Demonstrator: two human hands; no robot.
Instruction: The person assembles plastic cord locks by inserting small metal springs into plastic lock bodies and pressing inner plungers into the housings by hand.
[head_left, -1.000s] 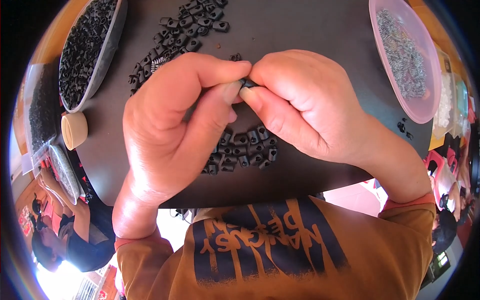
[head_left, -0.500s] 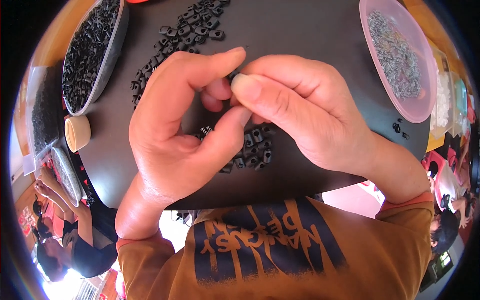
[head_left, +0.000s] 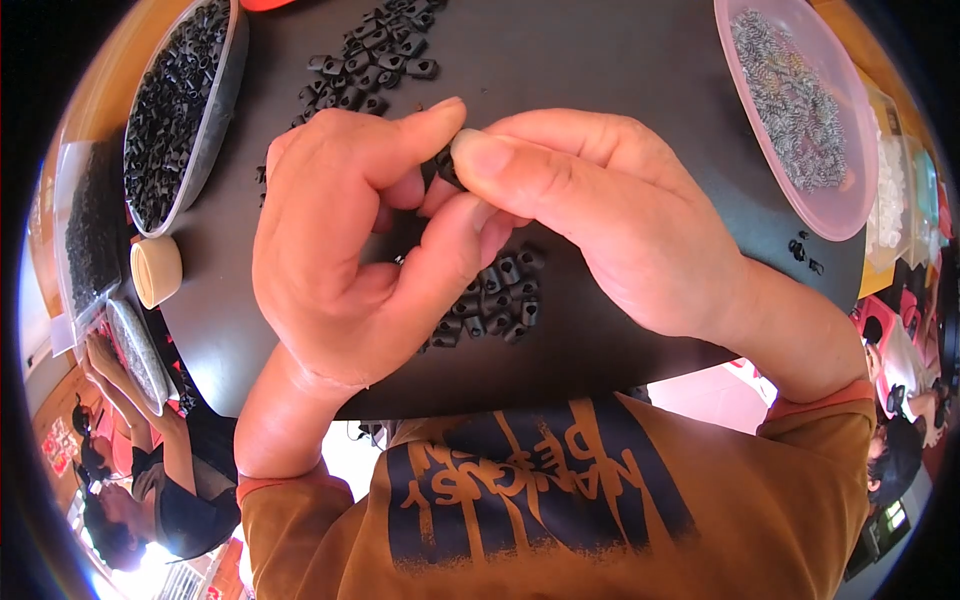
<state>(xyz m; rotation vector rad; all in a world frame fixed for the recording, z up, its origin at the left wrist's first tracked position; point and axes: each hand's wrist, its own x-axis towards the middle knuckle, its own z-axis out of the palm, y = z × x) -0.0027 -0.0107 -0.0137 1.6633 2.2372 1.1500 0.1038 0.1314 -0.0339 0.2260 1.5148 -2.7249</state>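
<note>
My right hand (head_left: 620,220) pinches a small black plastic cord lock part (head_left: 447,168) between thumb and forefinger, above the table. Curled close against it is my left hand (head_left: 345,240), its thumb tip touching the right fingers and its forefinger stretched past the black part. Whatever the left fingers hold is hidden behind them. Below the hands, several black cord lock pieces (head_left: 500,295) lie grouped together on the dark table (head_left: 600,370). A longer spread of similar black pieces (head_left: 375,60) reaches away behind my left hand. A bit of a metal spring (head_left: 398,260) shows beside the left thumb.
At the left stands a tub (head_left: 238,70) full of black parts, with a beige roll (head_left: 157,272) near it. A pink bowl (head_left: 862,190) of metal springs sits at the right, close to a few loose black bits (head_left: 805,255). Other people sit at both sides.
Both hands have shifted slightly left, and the black part between the fingertips shows more. My right thumb has moved up and left along it. The grip remains.
</note>
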